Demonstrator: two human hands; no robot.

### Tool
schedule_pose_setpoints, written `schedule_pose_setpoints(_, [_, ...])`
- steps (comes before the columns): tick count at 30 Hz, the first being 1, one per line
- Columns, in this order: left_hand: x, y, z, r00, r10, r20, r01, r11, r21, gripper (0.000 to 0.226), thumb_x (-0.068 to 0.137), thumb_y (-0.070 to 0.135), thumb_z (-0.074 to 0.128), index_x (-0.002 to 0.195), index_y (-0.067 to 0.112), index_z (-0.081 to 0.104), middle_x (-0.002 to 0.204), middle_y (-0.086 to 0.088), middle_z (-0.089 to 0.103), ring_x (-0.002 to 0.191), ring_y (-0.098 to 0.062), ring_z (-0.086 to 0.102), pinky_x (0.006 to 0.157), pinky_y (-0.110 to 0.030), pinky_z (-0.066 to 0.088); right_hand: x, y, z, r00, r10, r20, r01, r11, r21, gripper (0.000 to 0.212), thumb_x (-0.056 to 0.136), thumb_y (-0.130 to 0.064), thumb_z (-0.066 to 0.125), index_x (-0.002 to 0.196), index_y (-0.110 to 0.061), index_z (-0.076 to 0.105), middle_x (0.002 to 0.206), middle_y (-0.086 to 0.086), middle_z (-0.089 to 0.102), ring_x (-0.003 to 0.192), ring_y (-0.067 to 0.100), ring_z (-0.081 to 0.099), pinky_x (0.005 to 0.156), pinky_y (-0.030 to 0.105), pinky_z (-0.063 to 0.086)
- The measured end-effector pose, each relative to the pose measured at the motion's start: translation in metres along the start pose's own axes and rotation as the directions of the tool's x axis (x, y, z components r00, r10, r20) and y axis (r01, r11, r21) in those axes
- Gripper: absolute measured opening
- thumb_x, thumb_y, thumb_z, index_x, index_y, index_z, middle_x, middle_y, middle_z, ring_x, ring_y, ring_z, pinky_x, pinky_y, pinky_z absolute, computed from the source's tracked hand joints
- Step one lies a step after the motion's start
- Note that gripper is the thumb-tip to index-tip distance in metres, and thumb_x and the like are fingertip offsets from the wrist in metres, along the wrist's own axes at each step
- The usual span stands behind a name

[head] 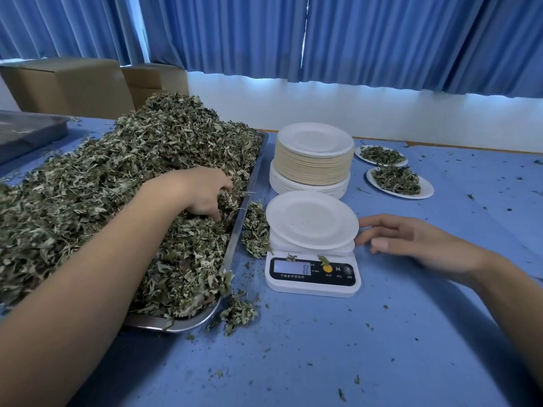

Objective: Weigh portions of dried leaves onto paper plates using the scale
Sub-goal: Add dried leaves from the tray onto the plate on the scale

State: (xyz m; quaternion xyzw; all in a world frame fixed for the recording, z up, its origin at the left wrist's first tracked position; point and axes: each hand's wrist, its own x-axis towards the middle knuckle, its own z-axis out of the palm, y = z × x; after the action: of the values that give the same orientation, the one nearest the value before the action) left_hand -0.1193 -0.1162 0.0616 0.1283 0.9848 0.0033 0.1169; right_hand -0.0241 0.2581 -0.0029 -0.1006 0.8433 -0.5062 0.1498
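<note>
My left grip (205, 192) is sunk into the leaves (117, 177), fingers curled around a clump of them. It sits left of the scale (312, 284), just inside the tray (235, 248) rim that faces it. My right grip (411, 239) is spread and relaxed, holding nothing, low over the tabletop (323, 362) just right of the scale. Its fingertips reach the edge of the plate (311, 221) sitting on the scale; I cannot tell whether they touch it.

That plate holds only a few specks and overhangs the scale's platform. The display shows what looks like an 8, and two leaf bits lie on the scale's front panel.

Left of the scale, the gap to the tray rim is narrow and partly filled by a spilled clump (255, 227). More spill lies at the tray's near corner.

Behind the scale, close to the plate's far edge, stands the stack (314, 163) of plates. Behind and right of the scale lie the near filled plate (399, 183) and the far filled plate (382, 155), just beside each other.

In front of and right of the scale I see broad blue tabletop strewn with leaf crumbs.
</note>
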Motion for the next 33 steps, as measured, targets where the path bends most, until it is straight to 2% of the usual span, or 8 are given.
schedule_pose_setpoints(4, [-0.002,0.001,-0.006,0.995,-0.051,-0.09,0.041,0.993,-0.107,0.079,0.079,0.021,0.085,0.148,0.015,0.047,0.148,-0.012,0.052,0.131,-0.035,0.052,0.108,-0.041,0.042,0.011,0.016,-0.007,0.973,-0.015,-0.23,0.054,0.986,0.161,0.022,0.098,-0.024,0.064,0.118,-0.026,0.073,0.116,0.012,0.075,0.087,0.017,0.064,0.066,0.019,0.046])
schedule_pose_setpoints(8, [-0.002,-0.001,-0.01,0.956,-0.073,-0.283,0.026,0.985,-0.168,0.048,0.084,0.008,0.077,0.13,0.015,0.064,0.097,-0.005,0.067,0.076,-0.022,0.069,0.076,-0.04,0.06,0.017,0.025,-0.007,0.957,-0.018,-0.29,0.062,0.988,0.143,0.021,0.095,-0.02,0.066,0.112,-0.025,0.076,0.109,0.009,0.077,0.079,0.014,0.063,0.058,0.015,0.047])
schedule_pose_setpoints(10, [-0.003,-0.002,-0.014,0.924,-0.06,-0.378,0.005,0.99,-0.144,0.052,0.084,0.015,0.079,0.133,0.018,0.062,0.109,-0.007,0.069,0.088,-0.024,0.069,0.082,-0.04,0.057,0.019,0.026,-0.007,0.953,-0.024,-0.301,0.072,0.986,0.15,0.02,0.095,-0.018,0.065,0.111,-0.025,0.076,0.107,0.01,0.077,0.077,0.014,0.063,0.057,0.015,0.047])
schedule_pose_setpoints(15, [-0.005,-0.002,-0.012,0.956,-0.028,-0.293,0.004,0.997,-0.083,0.055,0.089,0.005,0.07,0.139,0.023,0.057,0.135,-0.01,0.06,0.105,-0.03,0.066,0.089,-0.042,0.056,0.021,0.027,-0.005,0.941,-0.025,-0.336,0.083,0.984,0.159,0.019,0.097,-0.013,0.064,0.106,-0.022,0.078,0.102,0.011,0.077,0.072,0.013,0.063,0.054,0.016,0.047])
schedule_pose_setpoints(21, [-0.007,-0.001,-0.019,0.778,-0.085,-0.622,-0.076,0.971,-0.227,0.04,0.088,0.004,0.072,0.125,0.019,0.068,0.125,-0.017,0.067,0.106,-0.04,0.065,0.095,-0.045,0.053,0.022,0.026,-0.004,0.932,-0.021,-0.361,0.083,0.984,0.157,0.017,0.099,-0.012,0.063,0.106,-0.017,0.078,0.099,0.012,0.077,0.071,0.013,0.062,0.054,0.017,0.048])
schedule_pose_setpoints(27, [-0.006,0.004,-0.017,0.689,-0.177,-0.703,-0.173,0.901,-0.398,0.037,0.088,0.013,0.077,0.125,0.014,0.069,0.129,-0.015,0.066,0.118,-0.036,0.059,0.101,-0.038,0.044,0.023,0.026,-0.004,0.926,-0.021,-0.376,0.09,0.982,0.168,0.017,0.098,-0.012,0.064,0.106,-0.016,0.078,0.098,0.012,0.078,0.069,0.013,0.062,0.053,0.018,0.048])
schedule_pose_setpoints(31, [-0.004,0.001,-0.021,0.65,-0.22,-0.728,-0.226,0.858,-0.461,0.034,0.087,0.018,0.078,0.12,0.019,0.072,0.125,-0.006,0.068,0.105,-0.024,0.062,0.094,-0.026,0.044,0.025,0.028,-0.005,0.926,-0.016,-0.378,0.087,0.981,0.173,0.016,0.098,-0.014,0.065,0.104,-0.017,0.079,0.098,0.011,0.078,0.068,0.013,0.062,0.052,0.018,0.047])
schedule_pose_setpoints(33, [-0.005,0.003,-0.022,0.64,-0.237,-0.731,-0.262,0.827,-0.497,0.025,0.086,0.02,0.079,0.11,0.023,0.075,0.108,-0.001,0.068,0.078,-0.014,0.057,0.07,-0.021,0.044,0.027,0.028,-0.005,0.925,-0.016,-0.38,0.086,0.982,0.169,0.016,0.098,-0.013,0.065,0.103,-0.018,0.079,0.098,0.012,0.078,0.067,0.013,0.062,0.051,0.018,0.047])
